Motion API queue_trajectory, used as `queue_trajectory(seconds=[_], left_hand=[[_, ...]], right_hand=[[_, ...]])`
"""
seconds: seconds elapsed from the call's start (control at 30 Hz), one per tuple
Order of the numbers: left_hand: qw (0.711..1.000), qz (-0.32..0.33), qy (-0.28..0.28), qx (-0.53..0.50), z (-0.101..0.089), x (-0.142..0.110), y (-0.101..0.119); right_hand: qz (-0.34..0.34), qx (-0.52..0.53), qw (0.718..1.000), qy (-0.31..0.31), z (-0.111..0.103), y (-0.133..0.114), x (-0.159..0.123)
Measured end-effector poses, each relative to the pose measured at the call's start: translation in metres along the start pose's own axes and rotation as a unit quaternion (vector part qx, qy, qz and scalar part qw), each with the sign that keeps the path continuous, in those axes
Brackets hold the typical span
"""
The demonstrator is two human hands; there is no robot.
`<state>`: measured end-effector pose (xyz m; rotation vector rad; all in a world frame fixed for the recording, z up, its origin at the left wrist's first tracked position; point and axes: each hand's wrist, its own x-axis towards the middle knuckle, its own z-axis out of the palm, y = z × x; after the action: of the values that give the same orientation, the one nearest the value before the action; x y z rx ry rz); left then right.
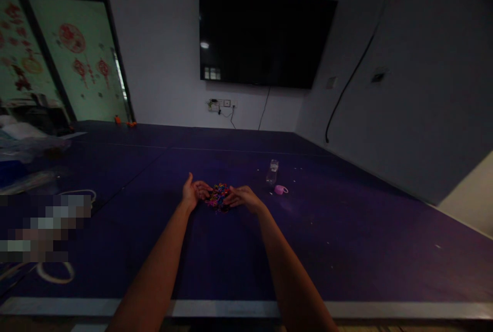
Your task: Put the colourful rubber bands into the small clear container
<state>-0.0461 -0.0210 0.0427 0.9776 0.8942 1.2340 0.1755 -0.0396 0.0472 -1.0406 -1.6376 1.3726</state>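
A small heap of tangled, many-coloured bits (217, 198), pink, blue, red and yellow, lies on the purple table; they look like little bands or clips, too small to tell. My left hand (194, 191) curves around its left side, thumb up and fingers apart, fingertips at the heap. From the right, my right hand (243, 198) reaches in with fingers stretched out, touching the heap's edge. Neither hand is closed around anything. Beyond my right hand lies a clear plastic bottle (272, 172), and beside it a pink cap with a loop (280, 190).
The purple table (365, 229) has a pale front edge and small white scraps on its right. Plastic bags (31, 147) and a white cord handle (57, 276) lie at the left. A wall with a television (265, 37) stands behind, with a hanging black cable (358, 65) on the right.
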Motion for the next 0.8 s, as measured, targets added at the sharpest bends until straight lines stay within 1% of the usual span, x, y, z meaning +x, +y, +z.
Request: queue_trajectory(seconds=[0.03, 0.1, 0.2, 0.33, 0.37, 0.43, 0.53, 0.6, 0.63, 0.67, 0.73, 0.8], left_hand=[[1.0, -0.002, 0.001, -0.004, 0.0, 0.0, 0.0], [1.0, -0.01, -0.005, -0.016, 0.0, 0.001, -0.001], [0.999, -0.018, -0.017, -0.022, 0.001, 0.001, -0.001], [0.996, -0.054, -0.066, -0.009, 0.002, -0.003, 0.0], [0.994, -0.07, -0.086, 0.002, 0.003, -0.004, 0.001], [0.982, -0.113, -0.145, 0.033, 0.006, -0.008, 0.002], [0.946, -0.186, -0.251, 0.085, 0.012, -0.014, 0.002], [0.933, -0.205, -0.281, 0.092, 0.016, -0.017, 0.002], [0.933, -0.205, -0.281, 0.087, 0.017, -0.017, 0.002], [0.938, -0.198, -0.274, 0.077, 0.018, -0.018, 0.001], [0.955, -0.172, -0.239, 0.048, 0.017, -0.017, 0.001], [0.973, -0.136, -0.185, 0.01, 0.014, -0.013, 0.001]], right_hand=[[-0.001, -0.026, 0.999, 0.042, -0.005, 0.002, 0.001], [0.001, -0.061, 0.994, 0.092, -0.013, 0.007, 0.004], [0.0, -0.085, 0.99, 0.113, -0.019, 0.015, 0.006], [-0.014, -0.11, 0.986, 0.126, -0.01, 0.021, 0.01], [-0.019, -0.114, 0.985, 0.129, -0.007, 0.022, 0.011], [-0.03, -0.121, 0.983, 0.138, -0.003, 0.022, 0.014], [-0.043, -0.138, 0.974, 0.173, -0.004, 0.02, 0.015], [-0.053, -0.153, 0.964, 0.211, -0.009, 0.018, 0.013], [-0.059, -0.171, 0.953, 0.242, -0.012, 0.017, 0.011], [-0.065, -0.198, 0.937, 0.281, -0.015, 0.015, 0.009], [-0.074, -0.264, 0.888, 0.371, -0.019, 0.013, 0.004], [-0.081, -0.311, 0.831, 0.454, -0.021, 0.012, -0.001]])
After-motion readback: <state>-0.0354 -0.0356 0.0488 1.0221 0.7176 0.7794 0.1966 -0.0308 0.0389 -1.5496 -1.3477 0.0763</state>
